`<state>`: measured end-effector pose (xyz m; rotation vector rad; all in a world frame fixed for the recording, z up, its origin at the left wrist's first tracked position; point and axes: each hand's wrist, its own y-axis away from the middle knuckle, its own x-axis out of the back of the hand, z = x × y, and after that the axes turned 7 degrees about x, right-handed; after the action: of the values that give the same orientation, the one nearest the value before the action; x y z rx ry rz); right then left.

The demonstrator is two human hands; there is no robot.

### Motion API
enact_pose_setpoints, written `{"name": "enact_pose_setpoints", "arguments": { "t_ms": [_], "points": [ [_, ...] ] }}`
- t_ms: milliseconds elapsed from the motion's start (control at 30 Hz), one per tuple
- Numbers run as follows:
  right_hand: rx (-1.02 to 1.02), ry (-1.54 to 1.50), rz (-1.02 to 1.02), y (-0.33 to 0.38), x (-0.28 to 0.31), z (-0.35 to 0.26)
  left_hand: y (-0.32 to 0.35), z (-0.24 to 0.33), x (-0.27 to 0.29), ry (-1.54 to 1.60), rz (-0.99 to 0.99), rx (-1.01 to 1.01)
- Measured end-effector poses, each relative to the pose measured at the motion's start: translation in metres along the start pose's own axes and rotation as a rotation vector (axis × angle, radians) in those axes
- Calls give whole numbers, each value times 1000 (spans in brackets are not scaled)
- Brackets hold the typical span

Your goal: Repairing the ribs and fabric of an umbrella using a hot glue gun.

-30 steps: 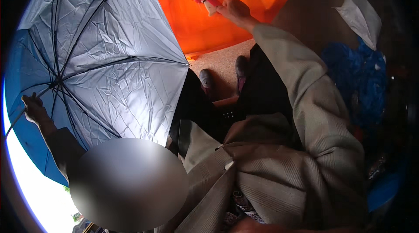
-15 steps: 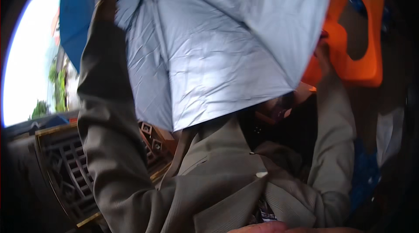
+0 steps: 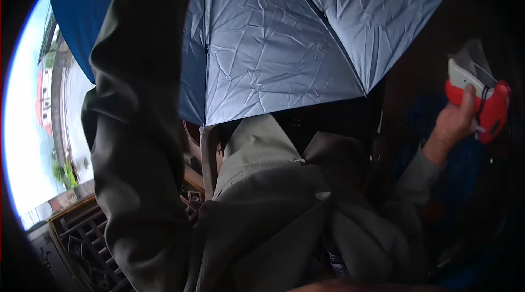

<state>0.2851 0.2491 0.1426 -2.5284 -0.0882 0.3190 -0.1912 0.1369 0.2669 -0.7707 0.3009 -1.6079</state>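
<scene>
An open umbrella (image 3: 268, 56) with a silver lining and a dark rib frame spreads across the top and middle of the view. A blue panel (image 3: 79, 24) of it shows at the upper left. My left arm (image 3: 142, 89) reaches up over the umbrella's left part and leaves the top edge, so that hand is out of sight. Out at the right, my right hand (image 3: 456, 122) is closed around a red and white hand-held item (image 3: 486, 103) with a clear plastic piece and a black cord. I cannot make out its exact kind.
A wooden lattice panel (image 3: 90, 243) with a yellowish frame stands at the lower left. Bright outdoors with a road (image 3: 76, 111) and green plants (image 3: 64, 171) lies beyond it. Dark blue material (image 3: 437, 174) sits below my right hand.
My right hand has moved right and down, away from the umbrella's edge, and now shows a red and white item. The orange chair-like piece is gone from view. My left hand has left the top edge.
</scene>
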Motion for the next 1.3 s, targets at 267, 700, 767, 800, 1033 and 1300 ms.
{"name": "enact_pose_setpoints", "arguments": {
  "t_ms": [267, 700, 767, 800, 1033, 1300],
  "points": [
    [-900, -536, -652, 134, -137, 33, 40, 42, -44, -102, -65, -43],
    [-539, 7, -854, 19, -132, 102, 24, 42, -36, -90, -117, 77],
    [-636, -69, -876, 29, -138, 98, 14, 26, -34, -117, -140, 126],
    [-738, -100, -878, 45, -138, 98, 26, 18, -40, -31, -202, 165],
    [-983, -494, -782, 104, -185, 95, 74, -25, -67, 544, -520, 121],
    [-1174, -657, -611, 148, -231, 126, 193, -143, -13, -114, -504, 187]
  ]
}}
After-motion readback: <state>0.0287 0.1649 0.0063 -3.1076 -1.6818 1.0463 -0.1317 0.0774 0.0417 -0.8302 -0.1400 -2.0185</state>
